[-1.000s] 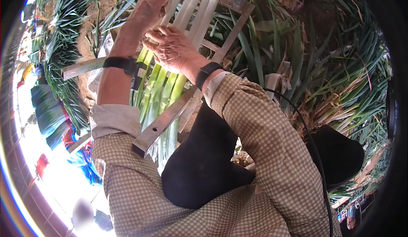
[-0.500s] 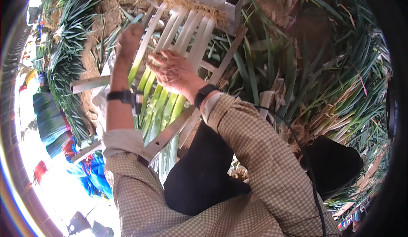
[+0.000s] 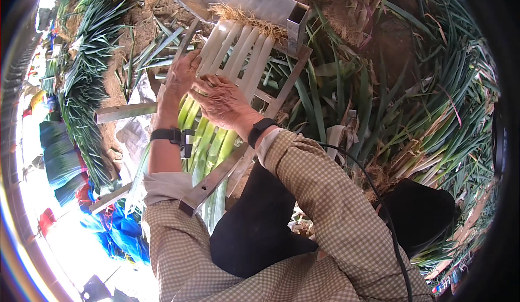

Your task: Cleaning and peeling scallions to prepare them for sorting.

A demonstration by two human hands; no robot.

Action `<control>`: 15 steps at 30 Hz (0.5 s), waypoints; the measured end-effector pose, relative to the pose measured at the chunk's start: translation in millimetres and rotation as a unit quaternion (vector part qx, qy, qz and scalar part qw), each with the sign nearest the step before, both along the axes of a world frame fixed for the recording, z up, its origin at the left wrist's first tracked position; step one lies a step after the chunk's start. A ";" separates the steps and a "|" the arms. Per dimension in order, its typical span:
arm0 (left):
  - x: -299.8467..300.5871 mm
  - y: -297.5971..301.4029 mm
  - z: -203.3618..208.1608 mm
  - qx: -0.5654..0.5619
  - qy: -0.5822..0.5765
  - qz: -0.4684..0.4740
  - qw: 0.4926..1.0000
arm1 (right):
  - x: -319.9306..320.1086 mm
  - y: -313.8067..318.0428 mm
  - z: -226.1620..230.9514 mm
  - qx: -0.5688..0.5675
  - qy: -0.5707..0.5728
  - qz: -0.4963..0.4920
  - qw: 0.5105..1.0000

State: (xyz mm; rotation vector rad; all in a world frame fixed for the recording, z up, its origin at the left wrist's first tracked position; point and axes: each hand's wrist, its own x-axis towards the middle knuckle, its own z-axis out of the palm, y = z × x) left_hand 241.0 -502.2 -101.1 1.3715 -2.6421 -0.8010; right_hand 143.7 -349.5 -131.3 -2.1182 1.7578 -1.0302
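Several long green onions lie side by side, their white stalks and stringy roots at the far end and their green parts toward me. They rest on a metal frame, with the roots against a metal trough. My left hand is closed along the left edge of the row, fingers bent against the outer stalks. From the right, my right hand lies across the stalks, its fingers curled and pressed together beside the left hand's. The hands hide the stalks beneath them.
Piled green onions lie to the right, and another leafy row stretches along the left. A frame bar juts out to the left. My dark-clad knee is close below the frame. A black cable runs along my right arm.
My left hand has come in from the left to the row. The leftmost stalk, apart from the others before, now lies against them. My right hand's fingers have drawn closer together.
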 end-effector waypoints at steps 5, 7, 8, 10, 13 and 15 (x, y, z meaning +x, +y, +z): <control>-51.2 -5.8 9.7 -0.165 0.046 -0.099 0.980 | -1.2 -0.7 -5.3 -0.011 0.009 -0.010 1.000; -80.6 -2.0 13.5 -0.179 0.072 -0.113 0.975 | -7.5 0.2 -4.8 -0.006 0.016 -0.011 1.000; -88.2 -2.6 14.3 -0.197 0.023 -0.141 0.970 | -7.1 0.4 -3.5 0.001 0.016 -0.005 1.000; -93.7 -11.5 13.4 -0.216 -0.028 -0.166 0.962 | -2.7 0.0 0.8 0.005 0.016 0.004 1.000; -101.0 -19.6 4.8 -0.185 0.010 -0.190 0.964 | 7.1 -3.7 -0.1 0.041 0.039 0.012 0.998; -121.5 -0.5 21.6 0.021 0.160 -0.165 0.973 | -9.6 -7.8 10.0 0.131 0.098 0.055 0.985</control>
